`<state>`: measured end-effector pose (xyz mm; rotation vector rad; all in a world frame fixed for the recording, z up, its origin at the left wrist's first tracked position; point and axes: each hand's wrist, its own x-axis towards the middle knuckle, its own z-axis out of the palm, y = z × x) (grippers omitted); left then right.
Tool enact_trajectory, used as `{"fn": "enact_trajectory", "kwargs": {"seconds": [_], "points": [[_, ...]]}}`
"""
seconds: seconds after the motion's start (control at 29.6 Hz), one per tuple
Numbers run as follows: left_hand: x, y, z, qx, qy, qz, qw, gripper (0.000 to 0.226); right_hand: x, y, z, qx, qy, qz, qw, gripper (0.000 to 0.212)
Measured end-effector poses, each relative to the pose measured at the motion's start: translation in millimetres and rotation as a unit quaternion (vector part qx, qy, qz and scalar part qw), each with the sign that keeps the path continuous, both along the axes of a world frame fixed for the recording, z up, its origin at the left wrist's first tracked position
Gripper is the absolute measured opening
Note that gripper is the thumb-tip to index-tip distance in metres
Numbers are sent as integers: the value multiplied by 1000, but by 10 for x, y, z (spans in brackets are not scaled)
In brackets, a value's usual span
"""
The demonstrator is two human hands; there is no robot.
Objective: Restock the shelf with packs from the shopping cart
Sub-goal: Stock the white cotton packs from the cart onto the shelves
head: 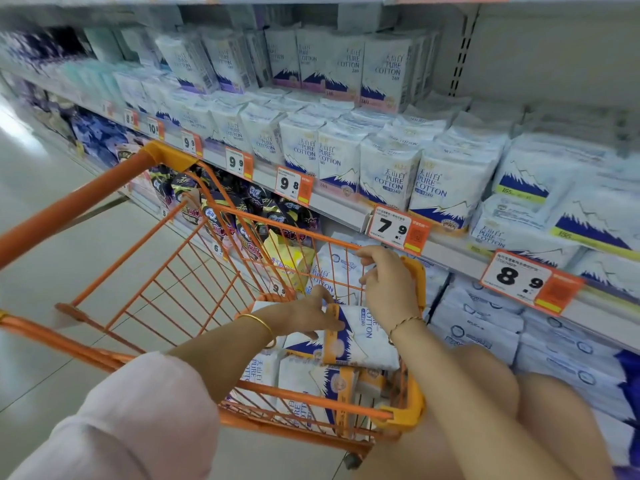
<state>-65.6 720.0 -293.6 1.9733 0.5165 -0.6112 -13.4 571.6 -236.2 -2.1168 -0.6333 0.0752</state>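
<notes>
While the orange shopping cart (86, 199) stands beside the shelving, the left hand (304, 317) grips the end of 1 white-and-blue pack (367, 337), which lies on the other packs (298, 386) at the cart's right edge. The right hand (388, 282) curls over that rim. Matching stock (388, 181) fills the shelf (339, 204) above.

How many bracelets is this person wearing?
2. A gold bangle is on the wrist of the left hand, which grips a pack; a thin chain bracelet is on the wrist of the right hand, which holds the cart rim. The sleeve may hide more.
</notes>
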Motion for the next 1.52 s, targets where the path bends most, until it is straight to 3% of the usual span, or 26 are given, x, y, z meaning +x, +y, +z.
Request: {"fn": "enact_trajectory", "kwargs": {"seconds": [0.17, 0.34, 0.44, 0.57, 0.64, 0.78, 0.88, 1.05, 1.11, 1.21, 1.35, 1.45, 1.52], "points": [[32, -58, 88, 8, -22, -10, 1000, 56, 6, -11, -7, 40, 12, -8, 999, 42], [-23, 122, 763, 79, -74, -69, 992, 67, -13, -93, 117, 180, 28, -28, 983, 36], [-170, 384, 1345, -30, -138, -48, 989, 55, 31, -236, 293, 286, 55, -26, 956, 29], [-197, 495, 1785, -103, -199, -32, 974, 82, 80, -355, 559, 298, 97, 18, 950, 21], [-147, 454, 1896, -123, -218, -24, 968, 84, 92, -397, 659, 300, 147, 50, 941, 24], [93, 288, 2007, -174, -250, 4, 952, 55, 177, -527, 880, 307, 243, 90, 916, 30], [425, 103, 2038, -218, -239, 59, 944, 27, 381, -548, 1064, 372, 283, 43, 883, 39], [959, -146, 2198, -243, -265, 82, 929, 17, 841, -433, 1415, 313, 207, -51, 925, 10], [1226, -182, 2259, -177, -301, 70, 934, 20, 1201, -397, 1571, 322, 187, -92, 924, 12], [1666, -183, 2271, 94, -375, 11, 922, 37, 1833, -323, 1736, 321, 128, -174, 922, 30], [2253, -163, 2218, 391, -410, -114, 816, 41, 2486, -184, 1800, 215, 17, -234, 948, 43], [2553, -133, 2171, 476, -419, -163, 756, 43, 2809, -30, 1840, 180, -46, -215, 959, 49], [2722, -101, 2141, 501, -420, -169, 738, 47, 3016, 25, 1804, 174, -52, -219, 959, 52]]}}
